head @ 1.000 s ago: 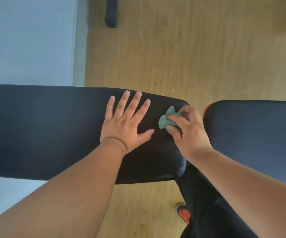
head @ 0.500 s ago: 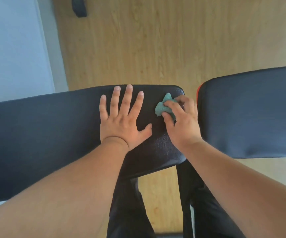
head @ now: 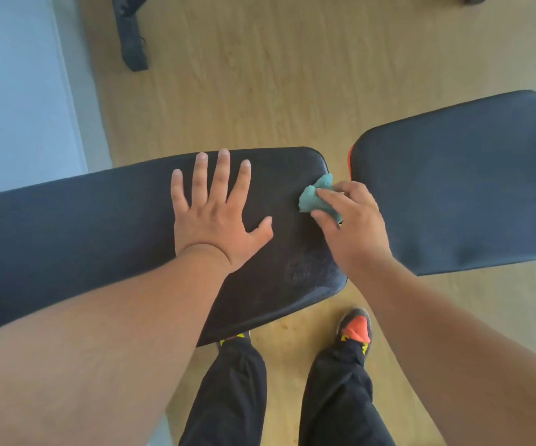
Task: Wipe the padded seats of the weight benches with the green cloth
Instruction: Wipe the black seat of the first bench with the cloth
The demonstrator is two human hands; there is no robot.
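Your long black bench pad (head: 83,233) runs in from the left edge and serves as the landmark; your left hand (head: 215,217) lies flat on it near its right end, fingers straight and spread, holding nothing; just right of that hand, at the pad's far right corner, sits the bunched green cloth (head: 313,201), touching the pad; your right hand (head: 353,226) pinches the cloth, thumb and fingers curled over it; right of the pad, across a narrow gap, lies the shorter seat pad (head: 459,188), with an orange strip on its near-left edge; below the long pad's right end your two legs in black trousers stand on the wooden floor (head: 260,75), an orange-toed shoe (head: 356,328) showing.
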